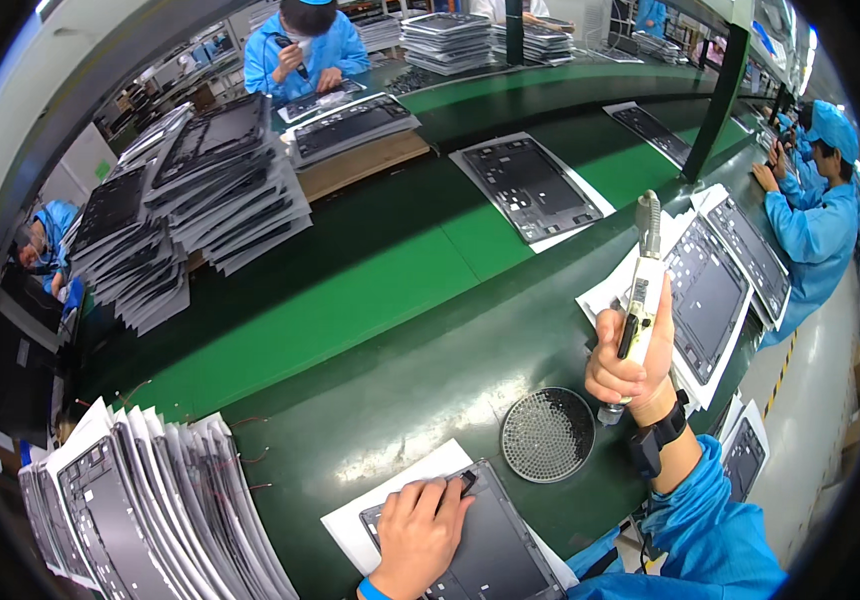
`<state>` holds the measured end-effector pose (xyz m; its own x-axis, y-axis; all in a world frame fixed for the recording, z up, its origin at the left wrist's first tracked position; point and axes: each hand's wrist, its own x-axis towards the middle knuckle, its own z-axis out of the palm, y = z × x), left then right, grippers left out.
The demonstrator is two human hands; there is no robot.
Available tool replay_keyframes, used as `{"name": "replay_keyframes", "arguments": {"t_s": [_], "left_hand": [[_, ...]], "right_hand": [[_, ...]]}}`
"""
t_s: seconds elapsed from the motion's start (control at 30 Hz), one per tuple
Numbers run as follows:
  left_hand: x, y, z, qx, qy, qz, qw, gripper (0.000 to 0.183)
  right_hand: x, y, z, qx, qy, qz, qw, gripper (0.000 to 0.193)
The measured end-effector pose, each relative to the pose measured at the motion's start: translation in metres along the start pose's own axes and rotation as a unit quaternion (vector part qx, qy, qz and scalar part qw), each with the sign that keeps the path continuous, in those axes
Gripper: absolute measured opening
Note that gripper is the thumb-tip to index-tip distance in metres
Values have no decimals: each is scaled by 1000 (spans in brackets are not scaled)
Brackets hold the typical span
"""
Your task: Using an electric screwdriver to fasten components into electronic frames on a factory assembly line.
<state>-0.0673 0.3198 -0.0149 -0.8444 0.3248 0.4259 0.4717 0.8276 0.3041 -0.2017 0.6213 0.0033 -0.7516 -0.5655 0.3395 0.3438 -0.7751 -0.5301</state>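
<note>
My left hand (418, 535) lies over a dark tablet back panel (495, 545) at the lower middle, fingers bent and close together. At its thumb and forefinger a small black piece (468, 482) shows, pinched there; its kind is unclear. The panel rests on a white sheet (345, 520) on the bench. Raised over the right of the bench, my right hand (632, 350) is wrapped round a white hand tool (640, 305) with a ribbed grey nose pointing away from me. Below and left of that hand sits a round perforated dish (548, 432) with small dark bits along one side.
A leaning stack of panels and sheets (165, 500) stands at the lower left. More panels (705, 300) lie at the right edge. Beyond the bench, a green conveyor (370, 300) carries single panels (530, 190) and tall stacks (220, 190). Co-workers in blue (815, 220) sit nearby.
</note>
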Motion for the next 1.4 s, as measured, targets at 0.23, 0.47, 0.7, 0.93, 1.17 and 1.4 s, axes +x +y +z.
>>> {"name": "replay_keyframes", "arguments": {"t_s": [0.23, 0.47, 0.7, 0.93, 1.17, 1.4], "left_hand": [[12, -5, -4, -27, 22, -2, 999, 19], [13, -8, 3, 7, 26, 36, 999, 27], [21, -19, 1, 50, 12, 125, 991, 20], [24, -22, 8, 58, 28, 126, 990, 16], [27, -25, 2, 52, 41, 141, 988, 14], [21, -33, 19, 54, 72, 141, 986, 18]], "right_hand": [[3, 4, 3, 25, -20, 16, 999, 114], [1, 4, 4, 26, -20, 30, 999, 117], [6, 7, 8, 25, -16, 33, 999, 117], [2, 7, 6, 19, 6, 31, 999, 115], [0, 7, 8, 28, 5, 32, 999, 114], [2, 6, 10, 28, 10, 31, 999, 114]]}}
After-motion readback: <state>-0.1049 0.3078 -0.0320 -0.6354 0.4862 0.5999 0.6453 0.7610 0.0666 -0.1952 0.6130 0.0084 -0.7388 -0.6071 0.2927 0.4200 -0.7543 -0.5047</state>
